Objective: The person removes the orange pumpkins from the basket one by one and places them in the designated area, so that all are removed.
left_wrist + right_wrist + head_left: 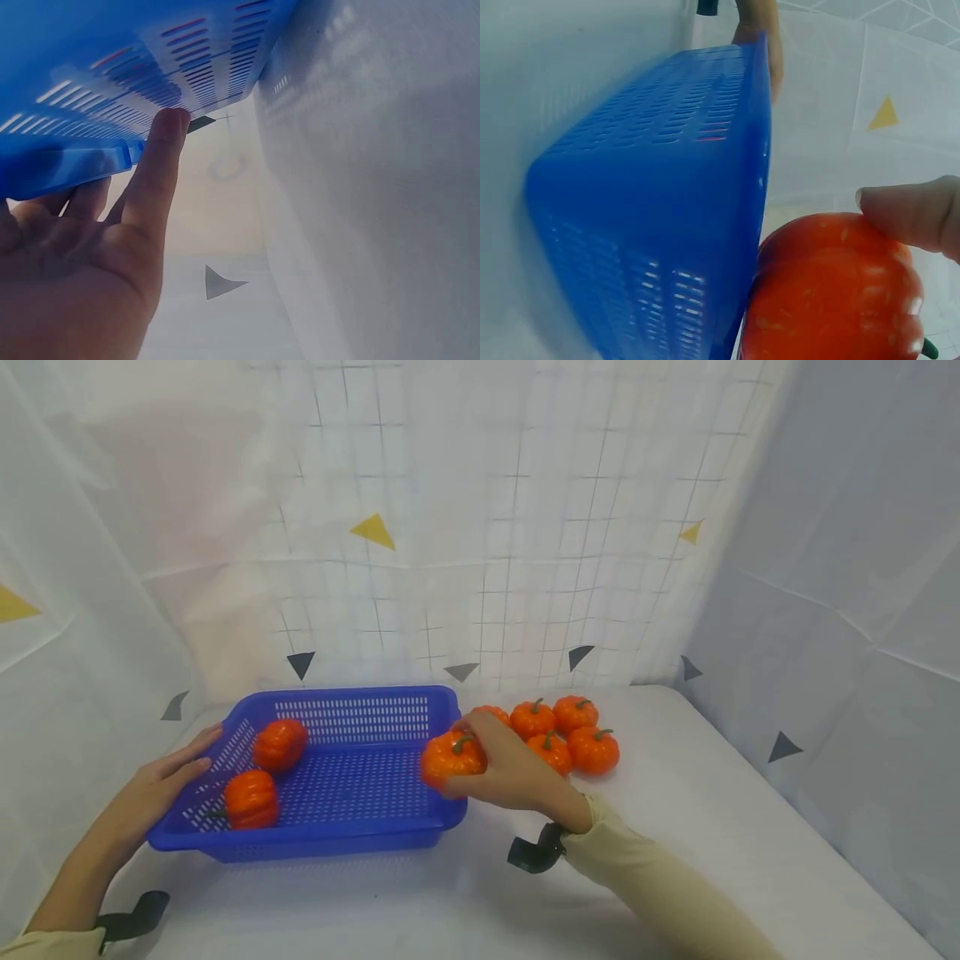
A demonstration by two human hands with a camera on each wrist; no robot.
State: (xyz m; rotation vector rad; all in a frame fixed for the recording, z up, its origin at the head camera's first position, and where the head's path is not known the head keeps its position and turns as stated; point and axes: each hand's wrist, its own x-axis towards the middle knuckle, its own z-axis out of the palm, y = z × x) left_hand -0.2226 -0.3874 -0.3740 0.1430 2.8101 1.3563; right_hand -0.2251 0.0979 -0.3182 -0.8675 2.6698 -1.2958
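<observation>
My right hand (510, 764) holds an orange bell pepper (452, 760) with a green stem, over the right rim of the blue basket (337, 839). In the right wrist view the thumb lies on this pepper (832, 292), whose side overlaps the basket edge. My left hand (161, 785) grips the basket's left rim; in the left wrist view one long finger (154, 172) runs along the outer wall and other fingertips go behind the rim. Inside the basket, on its left side, lie two bell peppers, one farther back (280, 745) and one nearer (251, 799).
Several more orange bell peppers (592, 750) stand grouped on the white table (675, 793) right of the basket, partly hidden behind my right hand. White sheeting (450, 527) with triangle marks rises behind the table and at both sides.
</observation>
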